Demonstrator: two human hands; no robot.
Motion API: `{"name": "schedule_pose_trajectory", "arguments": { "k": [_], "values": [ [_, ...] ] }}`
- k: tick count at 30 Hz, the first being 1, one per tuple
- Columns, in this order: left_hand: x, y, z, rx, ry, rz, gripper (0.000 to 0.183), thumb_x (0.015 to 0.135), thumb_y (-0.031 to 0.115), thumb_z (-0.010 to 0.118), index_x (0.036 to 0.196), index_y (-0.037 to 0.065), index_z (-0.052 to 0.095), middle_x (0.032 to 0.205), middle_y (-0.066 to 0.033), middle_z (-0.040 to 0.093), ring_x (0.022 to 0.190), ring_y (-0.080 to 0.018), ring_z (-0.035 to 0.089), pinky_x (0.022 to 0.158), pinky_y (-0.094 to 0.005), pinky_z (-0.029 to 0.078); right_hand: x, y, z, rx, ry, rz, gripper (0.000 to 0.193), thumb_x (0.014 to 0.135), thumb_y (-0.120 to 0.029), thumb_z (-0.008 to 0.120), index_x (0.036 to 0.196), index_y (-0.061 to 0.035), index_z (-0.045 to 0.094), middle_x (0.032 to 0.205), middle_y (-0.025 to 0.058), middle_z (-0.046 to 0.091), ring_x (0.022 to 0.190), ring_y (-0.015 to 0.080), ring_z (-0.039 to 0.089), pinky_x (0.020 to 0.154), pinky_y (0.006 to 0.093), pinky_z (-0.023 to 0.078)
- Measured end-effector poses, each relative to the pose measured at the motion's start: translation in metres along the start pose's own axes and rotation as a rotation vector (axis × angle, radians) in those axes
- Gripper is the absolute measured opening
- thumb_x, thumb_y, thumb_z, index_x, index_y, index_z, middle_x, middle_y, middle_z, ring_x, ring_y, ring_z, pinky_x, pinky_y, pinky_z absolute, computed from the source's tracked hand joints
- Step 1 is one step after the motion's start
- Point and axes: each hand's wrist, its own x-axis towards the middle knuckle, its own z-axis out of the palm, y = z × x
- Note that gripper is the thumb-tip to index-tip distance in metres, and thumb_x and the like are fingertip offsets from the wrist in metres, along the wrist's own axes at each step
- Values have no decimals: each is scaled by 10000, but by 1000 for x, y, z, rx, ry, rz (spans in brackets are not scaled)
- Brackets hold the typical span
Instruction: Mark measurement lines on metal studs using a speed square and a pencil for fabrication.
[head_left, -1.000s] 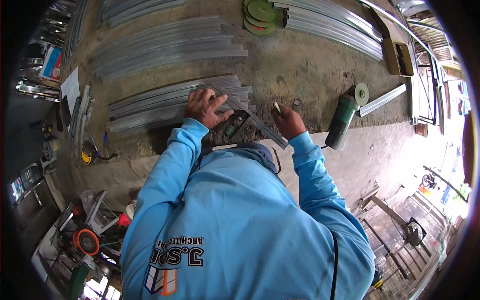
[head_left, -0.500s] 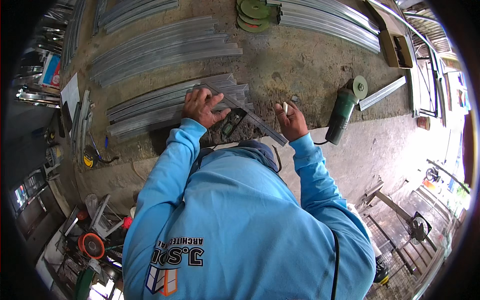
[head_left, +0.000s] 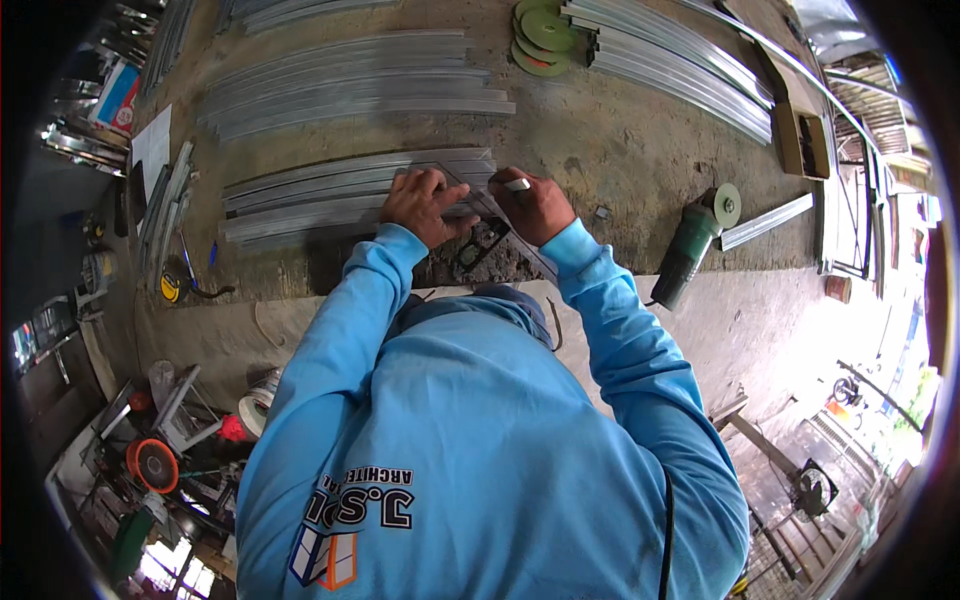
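Observation:
My left hand (head_left: 425, 208) lies on a bundle of grey metal channels (head_left: 310, 195) at the bench's near edge. Its fingers and thumb grip what looks like a combination square, whose dark blade (head_left: 535, 262) slants across the channel ends and whose dark head (head_left: 484, 244) sits below the thumb. In my right hand (head_left: 535, 210) is a white pen-like marker (head_left: 517, 184), pinched with the fingers closed. That hand rests by the blade at the channels' right ends. Its fingertips and the marker's tip are hidden from above.
A green angle grinder (head_left: 688, 245) lies to the right, beside a short metal piece (head_left: 768, 222). Green discs (head_left: 543, 35) and more channels (head_left: 360, 85) are farther back. A yellow tape measure (head_left: 172, 288) is at the left edge, and an open cardboard box (head_left: 803, 145) at far right.
My right hand has moved left and slightly up with the marker, from beside the square to the channel ends. My left hand keeps its hold on the square.

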Motion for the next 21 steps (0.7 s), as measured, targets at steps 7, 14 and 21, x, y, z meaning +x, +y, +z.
{"name": "schedule_pose_trajectory", "arguments": {
  "k": [7, 14, 21],
  "values": [
    [0, 0, 1, 29, 10, 22, 513, 666, 525, 841, 1082, 292, 653, 957, -20, 526, 898, -248, 556, 804, -439, 443, 43, -2, 3, -438, -303, -130, 157, 930, -193, 638, 1037, -82, 672, 823, 187, 669, 770, 385, 665, 670, 427, 533],
    [-1, -1, 1, -2, -17, 1, 543, 642, 478, 869, 1100, 274, 659, 951, -34, 515, 901, -264, 539, 812, -465, 453, 24, -1, -9, -191, -75, -145, 186, 940, -240, 600, 998, -73, 659, 834, 200, 677, 797, 410, 661, 677, 459, 536],
    [3, 2, -2, -3, -29, 7, 531, 652, 460, 869, 1100, 270, 656, 961, -37, 525, 897, -264, 541, 818, -465, 455, 49, 2, -12, -387, -276, -58, 289, 953, -315, 577, 1015, -48, 668, 843, 239, 670, 809, 444, 648, 696, 489, 528]
  ]
}}
